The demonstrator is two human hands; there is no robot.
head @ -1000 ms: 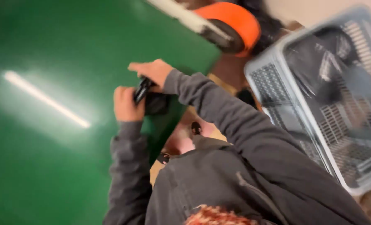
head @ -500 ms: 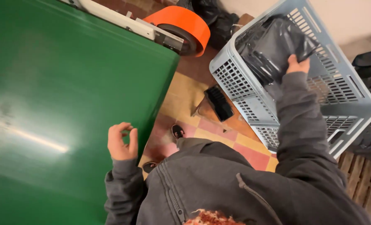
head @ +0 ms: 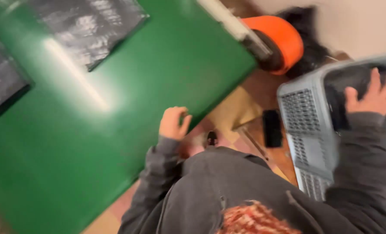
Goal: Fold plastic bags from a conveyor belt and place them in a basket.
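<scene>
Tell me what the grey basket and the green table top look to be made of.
Basket: likely moulded plastic, matt grey, judging by its gridded perforated walls; the right hand rests on a black bag inside. Table top: smooth, glossy green surface showing a bright light streak, perhaps laminate or painted; unclear.

Left hand point(head: 173, 123) curled loosely, fingers bent toward the palm, wrist in a grey sleeve, arm bent close to the body, right hand point(head: 372, 96) spread flat, fingers splayed, right arm stretched out, blurred, grip unclear
</scene>
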